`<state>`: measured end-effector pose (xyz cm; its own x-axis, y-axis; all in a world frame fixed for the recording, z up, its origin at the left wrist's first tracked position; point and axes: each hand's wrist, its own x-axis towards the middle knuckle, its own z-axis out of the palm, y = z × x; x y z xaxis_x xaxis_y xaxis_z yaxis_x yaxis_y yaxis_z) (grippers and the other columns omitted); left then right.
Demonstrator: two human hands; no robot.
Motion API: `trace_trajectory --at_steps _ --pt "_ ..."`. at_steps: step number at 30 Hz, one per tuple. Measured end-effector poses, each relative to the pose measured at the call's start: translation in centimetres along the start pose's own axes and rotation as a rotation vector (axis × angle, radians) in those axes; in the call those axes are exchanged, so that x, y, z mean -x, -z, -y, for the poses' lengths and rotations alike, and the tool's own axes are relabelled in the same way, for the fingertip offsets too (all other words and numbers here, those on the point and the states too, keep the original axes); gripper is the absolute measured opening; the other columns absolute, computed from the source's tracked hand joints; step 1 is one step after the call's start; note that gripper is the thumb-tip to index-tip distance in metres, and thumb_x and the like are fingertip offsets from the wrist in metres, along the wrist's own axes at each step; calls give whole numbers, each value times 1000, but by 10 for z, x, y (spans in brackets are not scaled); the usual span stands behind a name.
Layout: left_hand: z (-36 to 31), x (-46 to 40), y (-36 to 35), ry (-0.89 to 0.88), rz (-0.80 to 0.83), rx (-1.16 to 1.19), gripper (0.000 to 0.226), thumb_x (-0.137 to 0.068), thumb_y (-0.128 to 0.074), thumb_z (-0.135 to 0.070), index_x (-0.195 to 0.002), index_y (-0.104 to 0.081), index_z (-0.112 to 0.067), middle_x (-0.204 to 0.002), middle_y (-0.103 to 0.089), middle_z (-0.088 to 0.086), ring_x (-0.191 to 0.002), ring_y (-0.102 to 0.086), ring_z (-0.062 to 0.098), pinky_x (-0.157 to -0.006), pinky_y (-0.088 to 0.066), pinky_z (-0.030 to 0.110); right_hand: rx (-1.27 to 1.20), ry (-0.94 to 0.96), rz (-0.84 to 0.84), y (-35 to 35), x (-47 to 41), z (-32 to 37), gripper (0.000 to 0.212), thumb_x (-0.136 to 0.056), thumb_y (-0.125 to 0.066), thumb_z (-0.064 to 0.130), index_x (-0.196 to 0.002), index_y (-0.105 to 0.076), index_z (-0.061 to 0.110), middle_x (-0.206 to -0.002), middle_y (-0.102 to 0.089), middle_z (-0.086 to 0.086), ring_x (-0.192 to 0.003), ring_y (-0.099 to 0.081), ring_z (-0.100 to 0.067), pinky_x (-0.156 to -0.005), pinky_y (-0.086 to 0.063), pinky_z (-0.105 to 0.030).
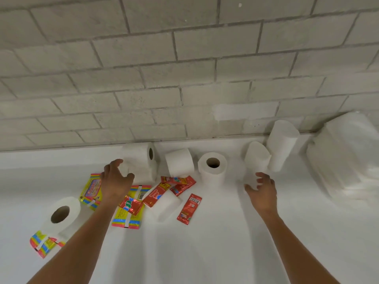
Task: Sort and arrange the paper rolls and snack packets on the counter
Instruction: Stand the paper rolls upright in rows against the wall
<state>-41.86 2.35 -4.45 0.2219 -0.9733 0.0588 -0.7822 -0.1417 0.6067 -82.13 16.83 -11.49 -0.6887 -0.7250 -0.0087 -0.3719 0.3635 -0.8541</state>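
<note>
— What sort of surface is this?

— A plain white counter (215,253), running left to right and ending against a wall of pale grey brick-shaped tiles (184,68) with darker grout lines.

— Where are the paper rolls?

— Most sit along the back near the wall. One roll on its side (139,154) rests on top of another, its core facing right. Beside it lies a second roll on its side (179,162), then an upright roll (212,167) with its core hole facing up. Farther right are two tall rolls (257,158) (282,144), and past them a large white wrapped bundle (344,152), blurred. Another roll (61,216) stands near the front left, partly on a rainbow-striped packet (44,243). One more roll (168,203) lies among the packets.

— And the snack packets?

— Scattered in the middle. Two more rainbow-striped packets (90,189) (128,217) lie under and beside the left forearm, with red sachets (178,184) clustered just behind; a single red sachet (189,209) lies apart to the right.

— The hands?

— The left hand (114,181) reaches toward the stacked rolls, fingers loosely curved and released, holding nothing. The right hand (262,189) is just in front of the nearer tall roll, fingers spread and released; whether they touch it, I cannot tell.
</note>
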Motion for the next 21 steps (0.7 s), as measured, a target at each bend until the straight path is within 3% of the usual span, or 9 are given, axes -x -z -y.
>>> trace_trajectory --at_steps 6,9,15,21 --pt "27 -24 -2 92 174 -211 78 -76 -63 -9 -147 -35 -27 -154 -28 3 -140 -23 42 -107 -34 59 8 33 51 -4 29 8 52 -79 -80 20 -124 -54 19 -113 -55 -3 -97 -60 -21 -85 -53 -36" --pt "39 -34 -11 81 256 -218 76 -81 -62 -9 -149 -32 -29 -158 -21 1 -140 -17 47 -109 -32 61 0 44 59 -5 42 16 51 -80 -80 20 -123 -54 21 -111 -56 -1 -93 -60 -20 -79 -50 -29" --pt "51 -36 -24 19 182 -286 71 -84 -60 -14 -146 -30 -34 -157 -20 3 -134 -22 52 -105 -34 62 -28 36 36 1 67 24 49 -81 -80 21 -122 -54 24 -110 -56 1 -90 -60 -17 -67 -42 -12" --pt "53 -34 -24 -34 86 -307 60 -89 -61 -15 -143 -38 -26 -150 -32 10 -125 -31 57 -101 -35 63 -53 20 32 1 82 34 48 -83 -78 26 -124 -53 28 -114 -57 0 -94 -60 -17 -72 -44 -19"
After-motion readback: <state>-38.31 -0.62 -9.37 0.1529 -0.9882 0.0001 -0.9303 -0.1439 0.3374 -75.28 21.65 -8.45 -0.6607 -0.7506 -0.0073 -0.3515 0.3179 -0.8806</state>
